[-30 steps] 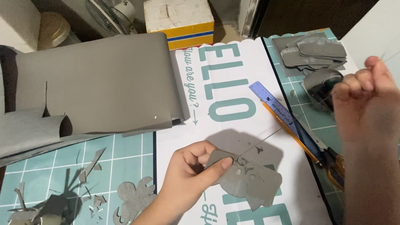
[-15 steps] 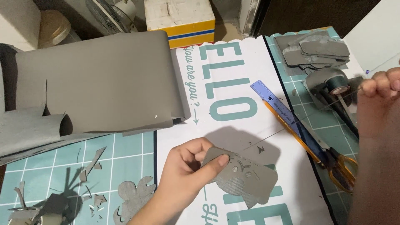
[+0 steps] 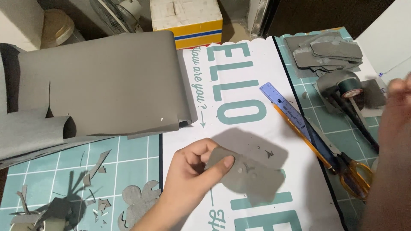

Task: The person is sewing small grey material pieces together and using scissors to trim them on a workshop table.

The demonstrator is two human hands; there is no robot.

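Over the white poster (image 3: 257, 77), one left hand (image 3: 188, 171) pinches one grey cutout (image 3: 252, 175); right hand (image 3: 396, 128) blurred, grip unclear

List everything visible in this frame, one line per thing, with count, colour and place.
cut grey piece: one, grey, pinched in the left hand above the white sheet
white sheet: one, white with teal letters, centre
grey sheet: one large, grey, upper left, curled at its edges
cutting mat: teal with white grid, under everything
scraps: several, grey, lower left on the mat
ruler: one, blue, right of centre
scissors: one pair, orange handles, right
stack of cut pieces: several, grey, upper right
tape roll: one, dark, upper right
box: one, white, yellow and blue, top
left hand: holds the cut grey piece
right hand: blurred, raised at right edge
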